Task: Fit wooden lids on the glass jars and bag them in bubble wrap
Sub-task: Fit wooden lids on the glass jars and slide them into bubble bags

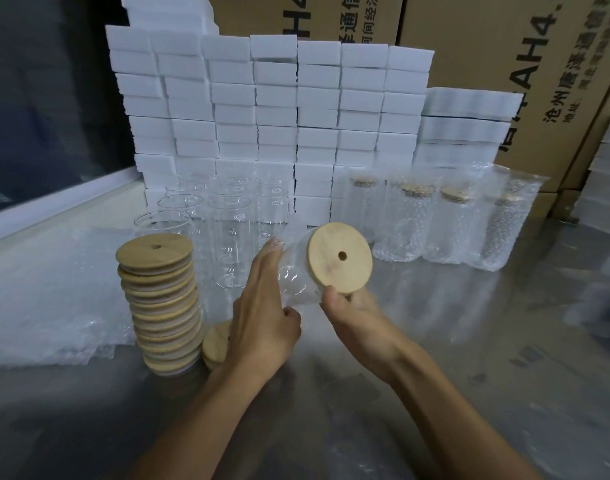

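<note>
Left hand (262,306) grips one tilted glass jar (295,282) at center, right hand (352,313) pinching its wooden lid (340,258); one lid stack (161,306) at 9 o'clock, four bagged jars (445,220) at 2 o'clock.

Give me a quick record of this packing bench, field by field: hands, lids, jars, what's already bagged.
left hand: grips the side of a tilted glass jar
right hand: holds a wooden lid against the jar's mouth
lid stack: tall pile, left of the hands
empty jars: standing behind the pile, no lids
bagged jars: four in bubble wrap, on the right
</note>
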Demonstrator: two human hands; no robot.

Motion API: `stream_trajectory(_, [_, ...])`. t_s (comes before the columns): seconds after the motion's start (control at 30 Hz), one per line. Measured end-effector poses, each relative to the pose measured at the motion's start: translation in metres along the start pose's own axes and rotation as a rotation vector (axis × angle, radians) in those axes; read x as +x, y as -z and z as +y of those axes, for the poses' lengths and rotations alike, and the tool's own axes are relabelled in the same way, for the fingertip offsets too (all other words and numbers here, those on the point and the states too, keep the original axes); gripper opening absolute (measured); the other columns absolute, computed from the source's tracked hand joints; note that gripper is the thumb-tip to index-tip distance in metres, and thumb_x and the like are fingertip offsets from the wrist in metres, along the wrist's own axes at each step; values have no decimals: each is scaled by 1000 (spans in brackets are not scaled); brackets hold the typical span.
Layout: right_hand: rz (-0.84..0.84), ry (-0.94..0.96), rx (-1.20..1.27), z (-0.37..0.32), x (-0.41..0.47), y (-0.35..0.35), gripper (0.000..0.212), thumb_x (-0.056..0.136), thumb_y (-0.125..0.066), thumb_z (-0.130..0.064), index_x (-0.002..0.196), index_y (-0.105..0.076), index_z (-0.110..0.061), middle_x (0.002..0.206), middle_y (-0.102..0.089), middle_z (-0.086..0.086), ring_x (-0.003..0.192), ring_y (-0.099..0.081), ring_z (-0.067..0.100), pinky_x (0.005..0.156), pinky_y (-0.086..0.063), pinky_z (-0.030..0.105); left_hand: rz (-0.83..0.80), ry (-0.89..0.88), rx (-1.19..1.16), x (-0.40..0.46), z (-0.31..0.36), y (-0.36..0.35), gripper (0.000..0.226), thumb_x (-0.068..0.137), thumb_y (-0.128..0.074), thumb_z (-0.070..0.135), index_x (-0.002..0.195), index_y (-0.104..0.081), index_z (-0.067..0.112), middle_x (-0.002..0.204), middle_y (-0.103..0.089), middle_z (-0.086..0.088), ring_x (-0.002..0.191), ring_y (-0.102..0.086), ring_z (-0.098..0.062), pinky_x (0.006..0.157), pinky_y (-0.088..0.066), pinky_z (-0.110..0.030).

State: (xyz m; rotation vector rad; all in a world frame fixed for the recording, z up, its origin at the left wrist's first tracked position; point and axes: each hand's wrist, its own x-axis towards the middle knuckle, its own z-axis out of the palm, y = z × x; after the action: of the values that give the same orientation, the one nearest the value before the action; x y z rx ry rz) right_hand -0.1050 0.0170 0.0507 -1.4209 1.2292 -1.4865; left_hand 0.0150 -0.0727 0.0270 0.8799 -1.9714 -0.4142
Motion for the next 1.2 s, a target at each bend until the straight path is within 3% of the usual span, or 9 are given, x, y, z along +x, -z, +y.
stream_trajectory(0.07, [-6, -33, 113, -4, 0, 3, 104, 64, -82, -63, 145, -42, -11, 142, -61, -3, 134, -52, 9, 112, -38, 26, 21, 6, -20, 0, -1, 1, 91, 70, -64, -7, 149, -31, 25, 156, -30, 11, 136, -25, -1, 88, -11, 12])
stream_trajectory(0.13, [-57, -55, 180, -8, -2, 4, 121, 59, -87, -62, 147, -38, 4, 143, -55, 20, 134, -52, 30, 115, -40, 38, 32, -15, 0, -1, -2, 1, 89, 75, -67, -1, 150, -28, 24, 157, -28, 10, 138, -23, -2, 90, -8, 9])
stream_trajectory(0.2, [-30, -101, 186, -9, 0, 6, 104, 68, -84, -36, 145, -33, 12, 131, -58, 28, 124, -55, 41, 108, -43, 43, 45, -26, 8, -1, -2, 1, 89, 78, -70, 4, 152, -25, 23, 158, -26, 10, 139, -22, -3, 92, -7, 7])
stream_trajectory(0.3, [57, -161, 199, -4, 4, 10, 93, 77, -79, -16, 151, -28, 7, 127, -64, 17, 121, -61, 31, 113, -43, 42, 42, -56, -33, -3, 0, -1, 90, 77, -73, 2, 152, -27, 21, 158, -28, 8, 139, -23, -4, 91, -9, 11])
stream_trajectory(0.47, [187, -146, 164, 2, 6, 12, 103, 62, -89, -34, 149, -40, -7, 126, -71, 5, 123, -64, 22, 114, -42, 45, 54, -102, -94, -5, 6, -2, 90, 71, -66, -8, 149, -35, 24, 154, -33, 15, 140, -23, 0, 98, -22, -3])
stream_trajectory(0.7, [323, -119, 51, 9, 9, 11, 92, 59, -88, -37, 139, -51, -9, 115, -76, 1, 102, -73, 9, 78, -55, 15, 0, -148, -45, -11, 14, -1, 97, 67, -60, -8, 152, -28, 29, 158, -25, 20, 132, -30, -4, 84, -40, -17])
stream_trajectory(0.87, [440, -96, -74, 14, 10, 8, 87, 52, -89, -41, 127, -55, -12, 112, -75, 1, 99, -74, 11, 92, -59, 33, -78, -176, -59, -15, 24, 2, 95, 69, -51, -8, 152, -26, 31, 158, -19, 26, 121, -50, -12, 86, -53, -42])
stream_trajectory(1.03, [567, -50, -342, 18, 11, 9, 48, 66, -92, -26, 104, -66, -16, 95, -76, -2, 91, -74, 6, 80, -60, 26, -130, -298, -53, -19, 34, 3, 92, 64, -42, -1, 150, -30, 29, 157, -22, 24, 117, -58, -15, 77, -54, -47])
stream_trajectory(1.2, [735, 16, -537, 16, 8, 11, 24, 76, -81, -33, 69, -62, -20, 64, -71, -13, 63, -67, -3, 59, -49, 16, -90, -396, -24, -16, 32, 6, 79, 64, -44, -2, 139, -49, 22, 152, -38, 18, 119, -59, -13, 72, -57, -41])
